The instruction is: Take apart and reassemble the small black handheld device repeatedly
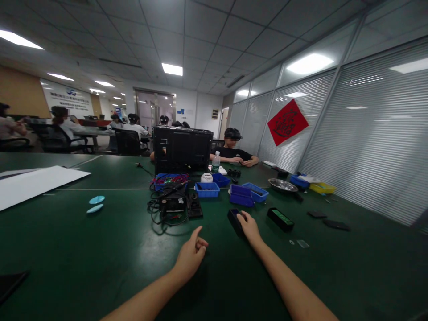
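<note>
My right hand (pixel 248 226) is at a small open-topped black box (pixel 235 223) on the green table. Its fingers bend over the box's right wall, and the tips are partly hidden at the opening. To the left, my left hand (pixel 191 254) is held near the table surface with nothing visible in it. Its index finger points forward while the others curl loosely apart. Right of my right hand lies a second black box with a green top (pixel 281 218). A blue case with a raised lid (pixel 241 195) stands just beyond the black box.
Tangled cables surround a black adapter (pixel 172 203). Behind them stand blue trays (pixel 207 191), a ball (pixel 206 177), a bottle (pixel 216 162) and a large black casing (pixel 183 149). A metal dish (pixel 282 185) sits right. A person (pixel 234 151) sits across the table (pixel 127 249).
</note>
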`<state>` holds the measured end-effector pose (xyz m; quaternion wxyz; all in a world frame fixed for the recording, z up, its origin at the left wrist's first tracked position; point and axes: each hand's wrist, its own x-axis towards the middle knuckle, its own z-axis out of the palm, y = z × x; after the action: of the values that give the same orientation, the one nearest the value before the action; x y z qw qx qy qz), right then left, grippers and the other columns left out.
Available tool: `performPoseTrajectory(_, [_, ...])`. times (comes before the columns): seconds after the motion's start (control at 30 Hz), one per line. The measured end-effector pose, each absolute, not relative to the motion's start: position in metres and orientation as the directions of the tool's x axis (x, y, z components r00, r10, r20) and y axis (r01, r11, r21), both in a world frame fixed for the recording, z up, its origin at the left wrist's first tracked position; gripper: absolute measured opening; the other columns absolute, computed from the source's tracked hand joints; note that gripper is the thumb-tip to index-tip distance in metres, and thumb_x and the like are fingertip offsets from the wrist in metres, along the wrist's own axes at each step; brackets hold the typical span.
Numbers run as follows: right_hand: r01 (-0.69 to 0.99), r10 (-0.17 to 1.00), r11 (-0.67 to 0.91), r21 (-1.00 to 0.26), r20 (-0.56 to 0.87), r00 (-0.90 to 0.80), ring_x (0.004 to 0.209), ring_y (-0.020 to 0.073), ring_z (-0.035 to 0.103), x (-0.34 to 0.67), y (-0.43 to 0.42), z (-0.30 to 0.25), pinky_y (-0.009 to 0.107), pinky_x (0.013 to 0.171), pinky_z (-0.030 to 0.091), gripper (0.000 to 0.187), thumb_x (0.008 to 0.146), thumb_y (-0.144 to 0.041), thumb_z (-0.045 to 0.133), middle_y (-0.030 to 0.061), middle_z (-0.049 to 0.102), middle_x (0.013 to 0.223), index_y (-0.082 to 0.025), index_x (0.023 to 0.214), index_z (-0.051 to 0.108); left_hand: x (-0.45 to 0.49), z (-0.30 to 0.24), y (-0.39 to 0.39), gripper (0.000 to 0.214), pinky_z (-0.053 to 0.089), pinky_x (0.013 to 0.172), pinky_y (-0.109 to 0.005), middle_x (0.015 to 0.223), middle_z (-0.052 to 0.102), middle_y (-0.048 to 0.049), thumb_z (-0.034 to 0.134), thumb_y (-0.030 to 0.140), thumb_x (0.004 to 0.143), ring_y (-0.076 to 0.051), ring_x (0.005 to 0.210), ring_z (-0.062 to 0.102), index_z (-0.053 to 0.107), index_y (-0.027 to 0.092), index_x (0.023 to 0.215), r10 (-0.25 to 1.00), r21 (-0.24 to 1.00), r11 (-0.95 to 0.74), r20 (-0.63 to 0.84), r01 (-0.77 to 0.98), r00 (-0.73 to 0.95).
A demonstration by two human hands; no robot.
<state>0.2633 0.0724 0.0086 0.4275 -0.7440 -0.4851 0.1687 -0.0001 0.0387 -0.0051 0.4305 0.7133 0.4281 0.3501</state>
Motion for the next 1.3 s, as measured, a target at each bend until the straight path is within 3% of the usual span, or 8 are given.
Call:
performPoseTrajectory(0.17, [0.474, 0.842, -0.196, -0.858, 0.100, 0.531, 0.103, 0.0200, 0.054, 0.262, 0.074, 0.012, 0.029, 0.086, 0.041, 0.045, 0.078, -0.033, 0.039, 0.0111, 0.056, 0.116, -0.011, 0.115, 0.052, 0.000, -0.004, 0.039, 0.060, 0.040, 0.071, -0.022, 0.090, 0.061, -0.0004, 0.043, 0.019, 0.075, -0.010, 0.073, 0.054, 0.024, 0.017, 0.132, 0.910, 0.903, -0.276, 0.137, 0.328, 0.391])
performPoseTrajectory(0.3, [0.504, 0.845, -0.203, -0.840, 0.110, 0.524, 0.104, 0.0198, 0.053, 0.260, 0.074, 0.011, 0.028, 0.085, 0.041, 0.046, 0.079, -0.035, 0.037, 0.0111, 0.056, 0.116, -0.010, 0.115, 0.051, 0.000, -0.004, 0.038, 0.060, 0.040, 0.072, -0.022, 0.090, 0.061, -0.0007, 0.043, 0.019, 0.074, -0.011, 0.075, 0.055, 0.025, 0.017, 0.131, 0.910, 0.906, -0.273, 0.135, 0.322, 0.393])
performPoseTrajectory(0.53, [0.771, 0.915, -0.238, -0.591, 0.130, 0.382, 0.103, 0.0230, 0.052, 0.243, 0.062, 0.019, 0.030, 0.080, 0.042, 0.063, 0.070, -0.042, 0.052, 0.0102, 0.054, 0.116, -0.016, 0.126, 0.038, -0.001, -0.007, 0.037, 0.060, 0.040, 0.071, -0.024, 0.090, 0.062, -0.0014, 0.043, 0.021, 0.074, -0.012, 0.075, 0.056, 0.025, 0.018, 0.131, 0.911, 0.911, -0.271, 0.138, 0.312, 0.388])
performPoseTrajectory(0.7, [0.847, 0.922, -0.322, -0.422, 0.065, 0.383, 0.098, 0.0237, 0.054, 0.239, 0.055, 0.031, 0.031, 0.072, 0.043, 0.064, 0.071, -0.037, 0.050, 0.0112, 0.055, 0.113, -0.018, 0.129, 0.031, -0.003, -0.001, 0.033, 0.059, 0.041, 0.071, -0.023, 0.091, 0.061, -0.0023, 0.043, 0.023, 0.075, -0.012, 0.075, 0.056, 0.025, 0.017, 0.131, 0.905, 0.918, -0.257, 0.120, 0.301, 0.407])
performPoseTrajectory(0.93, [0.898, 0.948, -0.296, -0.325, 0.017, 0.319, 0.086, 0.0258, 0.059, 0.240, 0.048, 0.041, 0.033, 0.065, 0.044, 0.053, 0.069, -0.035, 0.052, 0.0155, 0.060, 0.099, -0.014, 0.116, 0.043, -0.002, 0.005, 0.031, 0.060, 0.042, 0.071, -0.024, 0.088, 0.061, -0.0016, 0.043, 0.023, 0.073, -0.012, 0.072, 0.055, 0.026, 0.018, 0.131, 0.903, 0.914, -0.267, 0.127, 0.305, 0.411])
performPoseTrajectory(1.17, [0.873, 0.928, -0.329, -0.359, 0.049, 0.370, 0.079, 0.0256, 0.060, 0.254, 0.043, 0.068, 0.034, 0.065, 0.044, 0.042, 0.068, -0.034, 0.054, 0.0110, 0.063, 0.088, -0.017, 0.106, 0.050, -0.001, 0.001, 0.032, 0.059, 0.042, 0.069, -0.024, 0.089, 0.061, -0.0023, 0.043, 0.024, 0.073, -0.011, 0.071, 0.055, 0.027, 0.015, 0.130, 0.903, 0.901, -0.282, 0.134, 0.329, 0.408])
performPoseTrajectory(1.23, [0.823, 0.884, -0.339, -0.456, 0.145, 0.445, 0.084, 0.0269, 0.059, 0.257, 0.040, 0.080, 0.036, 0.069, 0.044, 0.045, 0.069, -0.038, 0.053, 0.0111, 0.063, 0.090, -0.018, 0.109, 0.049, -0.002, 0.000, 0.032, 0.059, 0.042, 0.069, -0.024, 0.088, 0.061, -0.0022, 0.043, 0.025, 0.073, -0.011, 0.070, 0.055, 0.028, 0.016, 0.130, 0.903, 0.898, -0.287, 0.137, 0.333, 0.408])
performPoseTrajectory(1.3, [0.690, 0.840, -0.228, -0.687, 0.220, 0.496, 0.084, 0.0257, 0.058, 0.254, 0.038, 0.087, 0.036, 0.069, 0.045, 0.048, 0.071, -0.040, 0.052, 0.0105, 0.062, 0.092, -0.019, 0.113, 0.046, -0.002, -0.001, 0.033, 0.058, 0.043, 0.069, -0.024, 0.090, 0.061, -0.0023, 0.044, 0.026, 0.074, -0.011, 0.071, 0.056, 0.030, 0.017, 0.129, 0.905, 0.895, -0.294, 0.148, 0.336, 0.400])
